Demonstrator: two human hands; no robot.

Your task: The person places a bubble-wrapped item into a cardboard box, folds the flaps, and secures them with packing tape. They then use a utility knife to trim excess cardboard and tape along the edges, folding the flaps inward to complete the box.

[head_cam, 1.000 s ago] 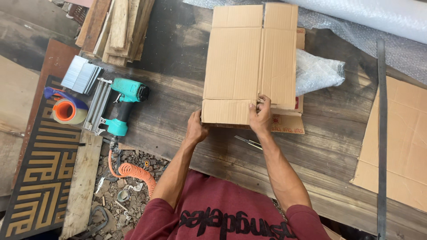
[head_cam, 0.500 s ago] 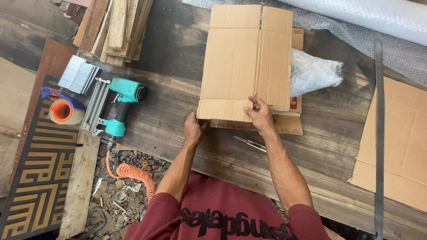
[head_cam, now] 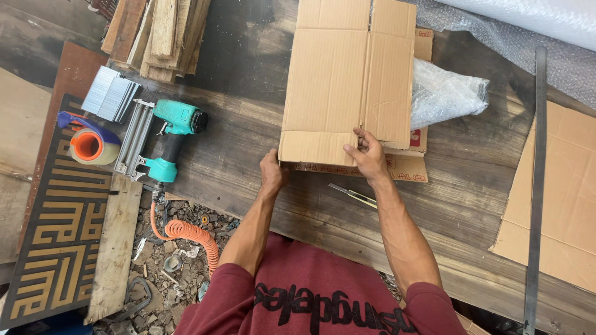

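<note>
Comparing with half a second back: hands and carton barely shifted; same grip, same spot.
Far left: roll of clear tape on an orange core [head_cam: 93, 146], beside a block of grey metal staples [head_cam: 110, 94].
Nail gun [head_cam: 166, 141]: teal body, steel magazine, coiled orange air hose [head_cam: 186, 233] trailing off the bench.
Left hand [head_cam: 272, 173]: closed on the near left corner of the flattened cardboard box [head_cam: 347, 80].
Box: plain brown corrugated, flaps creased, lying flat mid-bench on a dark wooden table [head_cam: 248, 155].
Right hand [head_cam: 367, 156]: fingers curled over the near edge, pinching a flap.
Under the box: a second printed carton, possibly folded.
Right: crinkled clear plastic bag [head_cam: 447, 93]; long metal strip [head_cam: 535, 186].
</note>
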